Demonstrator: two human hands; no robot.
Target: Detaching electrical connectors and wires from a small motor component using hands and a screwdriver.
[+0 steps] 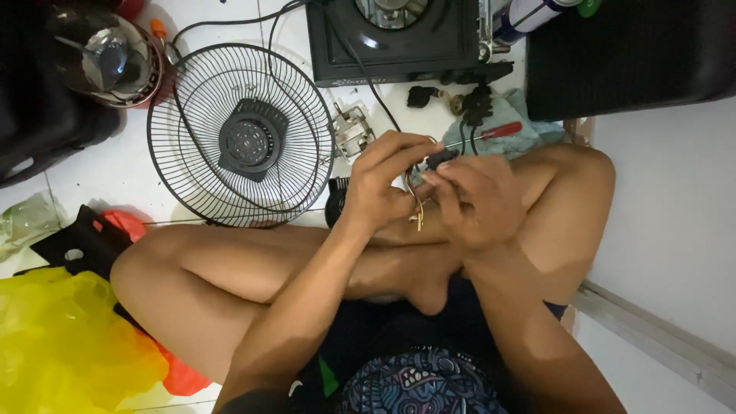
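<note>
A: Head view, looking down on a person seated cross-legged on a white tiled floor. What do the hands hold?

B: Left hand (383,180) and right hand (475,195) meet above the crossed legs, fingertips touching. Both are closed in a pinch on a small black part (441,159) with thin wires (418,207) hanging below it; brass-coloured ends show at the bottom of the wires. The fingers hide most of the part, so its shape cannot be told.

A: What lies beyond the hands?

B: A red-handled screwdriver (491,132) rests on a blue-grey cloth (529,126), just past the right hand. Small black pieces (420,96) lie near the cloth. A metal bracket (353,132) sits on the floor beside a black wire fan guard (239,138), which lies flat to the left of the hands. A black cable (368,73) runs from the top edge down toward the hands.

A: And at the edges?

B: A black gas stove (399,38) stands at top centre, with a spray can (529,15) beside it. A round pot (103,57) with a shiny lid is at top left. A yellow bag (65,345) fills the lower left, partly behind the left knee, over something red (180,376). A dark case (629,50) occupies the top right, against a white wall (675,222).
</note>
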